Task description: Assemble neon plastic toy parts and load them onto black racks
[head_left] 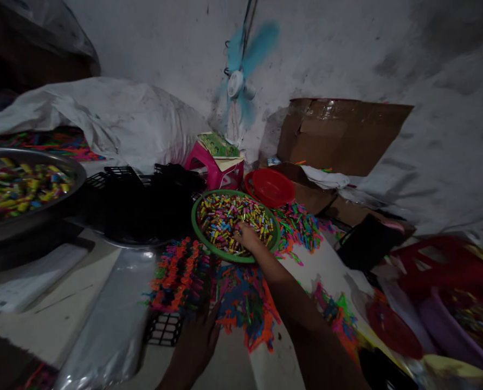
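My right hand point(247, 237) reaches into a green basin point(195, 225) heaped with small tube-like pieces point(220, 216) in yellow, pink and blue wrapping. Its fingers are bent down among the pieces, and what they hold is hidden. Low in the view, my left hand point(196, 333) lies with fingers stretched out beside a black grid tray point(163, 329). Rows of orange and dark plastic figures point(180, 271) stand on that tray. Between my arms is a loose pile of blue, orange and green plastic figures point(245, 303).
A steel bowl point(76, 187) of wrapped pieces stands at left, near stacked black trays point(143, 206). Clear plastic bags point(107, 319) lie in front. Behind are a pink stool point(214, 170), a red basin point(271, 187), a cardboard box point(342, 135) and a turning fan point(236, 84).
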Demonstrator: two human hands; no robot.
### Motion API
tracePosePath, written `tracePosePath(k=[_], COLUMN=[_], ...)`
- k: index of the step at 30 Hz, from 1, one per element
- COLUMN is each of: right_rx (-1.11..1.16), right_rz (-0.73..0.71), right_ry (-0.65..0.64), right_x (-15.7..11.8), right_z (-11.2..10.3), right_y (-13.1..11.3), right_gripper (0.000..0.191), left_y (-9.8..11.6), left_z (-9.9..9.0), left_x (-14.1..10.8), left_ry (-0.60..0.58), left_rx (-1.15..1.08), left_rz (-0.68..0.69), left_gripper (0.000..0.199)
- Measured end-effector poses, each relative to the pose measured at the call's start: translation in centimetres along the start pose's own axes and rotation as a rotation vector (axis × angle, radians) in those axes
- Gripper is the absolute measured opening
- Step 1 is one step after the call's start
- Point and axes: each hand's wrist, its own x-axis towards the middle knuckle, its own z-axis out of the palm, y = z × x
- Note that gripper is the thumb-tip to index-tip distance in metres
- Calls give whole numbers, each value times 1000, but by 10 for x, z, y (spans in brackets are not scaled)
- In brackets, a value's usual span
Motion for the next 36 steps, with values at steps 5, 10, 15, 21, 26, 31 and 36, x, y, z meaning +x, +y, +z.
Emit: tracePosePath(k=[5,10,15,21,26,31,36], right_rx=[250,686,1336,1543,1519,1411,1216], right_rz=[86,182,407,689,760,770,697], right_ry=[359,489,404,326,256,107,180], right_x=[-14,-93,-220,-317,-325,-325,-321], right_z=[-37,-66,-32,27,37,42,56], right_y=[5,3,8,11,20,23,25], right_gripper=[19,22,29,27,26,30,34], left_y=[0,0,43,110,112,99,104], left_z=[-1,-13,-37,-40,-47,-55,-43], left_x=[2,4,-19,-41,-31,-16,-18], left_ry=[-6,43,3,-485,-374,-562,-521], left_rx=[-42,-274,-888,-1866,-1743,-1367,-1027], left_rz=[-35,0,-218,-690,-467,-127,-133], left_gripper=[51,50,35,49,65,67,63])
